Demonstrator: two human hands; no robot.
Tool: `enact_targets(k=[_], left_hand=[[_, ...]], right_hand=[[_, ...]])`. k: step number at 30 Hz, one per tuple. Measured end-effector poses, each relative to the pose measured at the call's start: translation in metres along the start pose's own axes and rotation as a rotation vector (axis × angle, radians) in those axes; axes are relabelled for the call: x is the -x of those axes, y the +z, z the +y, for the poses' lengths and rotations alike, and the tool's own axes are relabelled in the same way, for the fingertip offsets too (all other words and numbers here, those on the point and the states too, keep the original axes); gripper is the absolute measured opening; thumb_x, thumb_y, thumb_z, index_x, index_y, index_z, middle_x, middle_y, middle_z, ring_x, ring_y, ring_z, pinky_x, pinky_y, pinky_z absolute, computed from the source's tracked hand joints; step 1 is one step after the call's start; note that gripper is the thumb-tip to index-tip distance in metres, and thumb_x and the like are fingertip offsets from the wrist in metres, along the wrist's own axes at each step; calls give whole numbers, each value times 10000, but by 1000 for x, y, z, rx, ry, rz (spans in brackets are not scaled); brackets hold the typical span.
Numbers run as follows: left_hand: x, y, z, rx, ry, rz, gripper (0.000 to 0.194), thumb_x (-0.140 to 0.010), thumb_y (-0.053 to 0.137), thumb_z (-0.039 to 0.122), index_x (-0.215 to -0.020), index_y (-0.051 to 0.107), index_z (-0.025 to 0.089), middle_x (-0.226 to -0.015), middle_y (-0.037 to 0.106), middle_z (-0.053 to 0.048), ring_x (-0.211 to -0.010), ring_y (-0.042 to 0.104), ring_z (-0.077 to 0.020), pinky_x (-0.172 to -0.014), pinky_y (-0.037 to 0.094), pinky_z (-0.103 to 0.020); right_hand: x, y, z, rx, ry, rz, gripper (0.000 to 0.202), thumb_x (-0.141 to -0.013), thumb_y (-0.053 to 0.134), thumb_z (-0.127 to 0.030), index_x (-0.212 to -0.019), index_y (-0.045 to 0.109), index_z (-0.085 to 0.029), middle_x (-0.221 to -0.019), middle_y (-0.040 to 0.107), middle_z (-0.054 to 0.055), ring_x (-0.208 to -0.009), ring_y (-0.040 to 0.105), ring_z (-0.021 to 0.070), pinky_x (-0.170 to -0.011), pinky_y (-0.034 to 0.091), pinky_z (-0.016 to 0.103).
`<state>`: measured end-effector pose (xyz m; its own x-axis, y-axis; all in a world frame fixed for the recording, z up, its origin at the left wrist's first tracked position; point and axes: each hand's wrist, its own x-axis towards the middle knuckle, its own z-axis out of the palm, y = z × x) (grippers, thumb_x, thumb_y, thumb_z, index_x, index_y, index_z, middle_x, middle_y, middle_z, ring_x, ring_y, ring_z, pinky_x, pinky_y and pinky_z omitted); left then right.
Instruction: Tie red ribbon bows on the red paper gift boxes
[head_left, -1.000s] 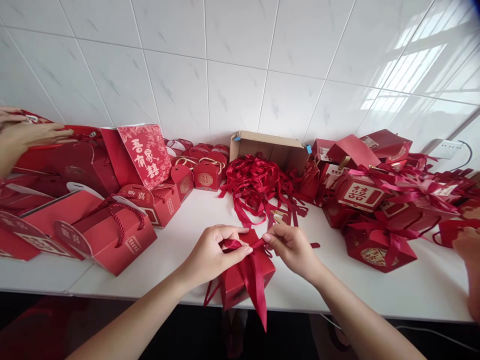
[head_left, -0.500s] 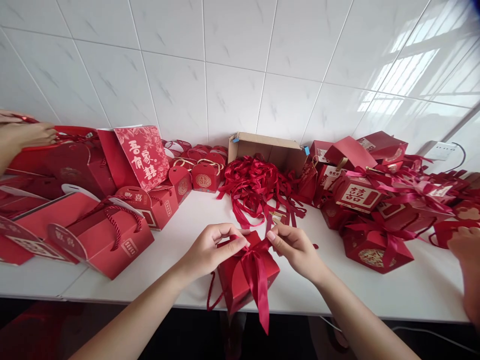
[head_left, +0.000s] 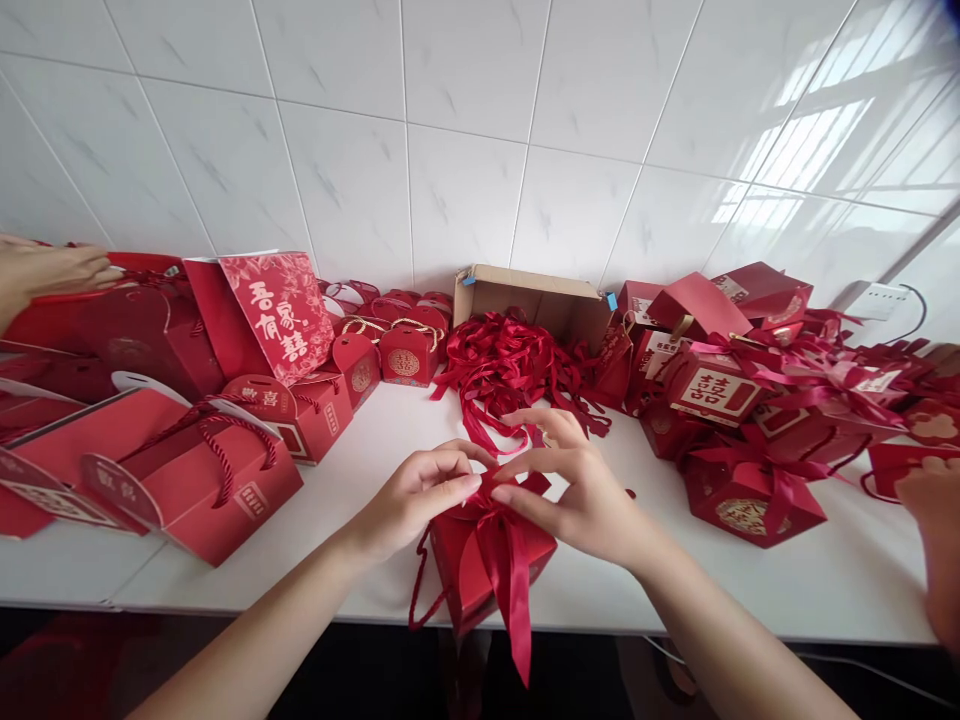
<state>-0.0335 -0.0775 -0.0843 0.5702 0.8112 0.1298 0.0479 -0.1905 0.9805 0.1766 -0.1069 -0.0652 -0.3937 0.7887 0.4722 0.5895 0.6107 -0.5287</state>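
Note:
A small red gift box point(head_left: 461, 565) stands near the table's front edge, a dark red cord handle point(head_left: 425, 590) hanging at its left. Red satin ribbon point(head_left: 511, 590) is tied at its top, one long tail draping down the front past the table edge. From the left, my left hand point(head_left: 427, 495) pinches the ribbon by the bow, thumb and fingers close together. My right hand point(head_left: 574, 490) is over the top of the box, fingers curved and apart, thumb and index tips by the knot. Part of the bow is hidden behind the fingers.
Behind the box, a heap of loose red ribbons point(head_left: 517, 365) spills from a cardboard box point(head_left: 540, 292). Red gift boxes point(head_left: 210, 490) crowd the left; ribboned boxes point(head_left: 757, 500) are piled at right. Other people's hands point(head_left: 52, 275) show at far left and right point(head_left: 934, 510).
My right hand has let go of the ribbon end on the right and moved left over the bow, its fingers spreading. My left hand stays pinched at the bow.

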Motion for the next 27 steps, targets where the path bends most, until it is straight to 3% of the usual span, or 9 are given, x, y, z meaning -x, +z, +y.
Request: enact_targets(k=[6,16,27], left_hand=[[-2,-9,8,-207,49,-17,326,-861,534,393,-639,626,172,-1030,623,-68,-958,600,-230,-817,473,-303],[-3,-15,16,-622,118,-11,324,-883,507,360,-616,591,196,-910,582,-40,-983,555,-227,-871,442,-317],[-2,-16,11,-919,243,41,272,-845,476,241,-594,563,185,-785,532,-33,-783,530,-193,-712,428,-311]], right_hand=[[-9,7,-8,196,-106,-143,84,-833,694,-327,-798,761,-293,-1388,498,46,-1281,377,321,-984,354,549],[-12,6,-8,264,-214,-167,137,-835,675,-268,-712,725,-235,-1353,537,40,-1299,376,310,-994,337,528],[-11,8,-6,216,-197,-166,142,-833,672,-247,-702,726,-233,-1335,563,22,-1268,412,299,-999,340,512]])
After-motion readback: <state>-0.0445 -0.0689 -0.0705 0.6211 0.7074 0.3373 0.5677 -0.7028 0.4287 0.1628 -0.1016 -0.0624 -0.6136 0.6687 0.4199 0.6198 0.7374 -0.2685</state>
